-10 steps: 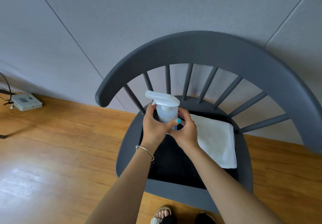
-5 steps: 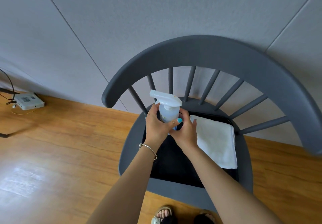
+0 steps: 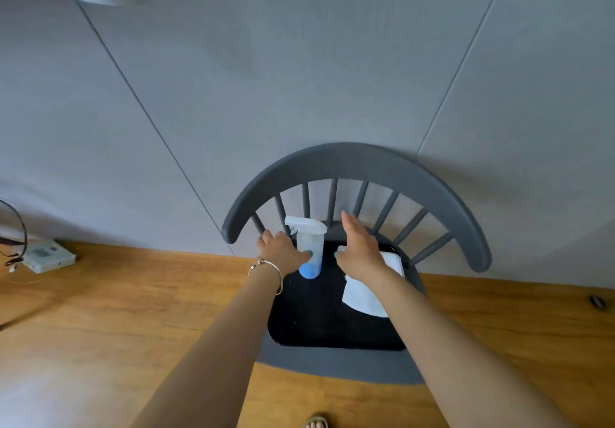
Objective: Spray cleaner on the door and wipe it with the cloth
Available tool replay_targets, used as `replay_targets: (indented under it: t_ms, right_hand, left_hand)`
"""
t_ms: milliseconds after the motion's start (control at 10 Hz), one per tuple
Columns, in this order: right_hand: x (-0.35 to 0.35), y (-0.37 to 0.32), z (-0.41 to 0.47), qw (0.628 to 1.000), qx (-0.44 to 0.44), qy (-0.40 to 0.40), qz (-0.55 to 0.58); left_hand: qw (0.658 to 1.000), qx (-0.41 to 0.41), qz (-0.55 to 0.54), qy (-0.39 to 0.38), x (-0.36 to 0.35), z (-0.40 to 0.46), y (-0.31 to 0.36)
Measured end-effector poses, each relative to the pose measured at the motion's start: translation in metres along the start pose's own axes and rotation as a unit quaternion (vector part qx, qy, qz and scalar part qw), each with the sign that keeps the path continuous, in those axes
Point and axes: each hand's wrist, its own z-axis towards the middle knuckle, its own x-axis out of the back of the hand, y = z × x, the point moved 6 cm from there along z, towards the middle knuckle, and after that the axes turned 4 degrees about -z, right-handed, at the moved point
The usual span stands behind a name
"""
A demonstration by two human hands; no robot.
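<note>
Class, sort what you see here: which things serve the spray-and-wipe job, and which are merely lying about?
For the job:
- white-topped clear plastic spray bottle with blue liquid
- folded white cloth

Lying about:
- dark grey spindle-back chair
- small white box on the wooden floor
- small dark object on the floor

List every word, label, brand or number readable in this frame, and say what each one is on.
No text is readable.
Spray bottle on the chair: no label or print visible on the side shown.
White device on the floor by the wall: a dark patch on top that may be a label, too small and blurred to read.
White cloth: no marking visible.
Wall panels: no sign or lettering.
</note>
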Motion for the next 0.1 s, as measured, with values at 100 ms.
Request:
replay_targets:
  t_ms: [100]
  right_hand:
    - [0.0542, -0.0217, -0.025, 1.0, -0.011, 0.021, -0.001]
  left_hand:
    - [0.998, -0.021, 0.021, -0.049, 0.0392, -0.0385, 0.0137]
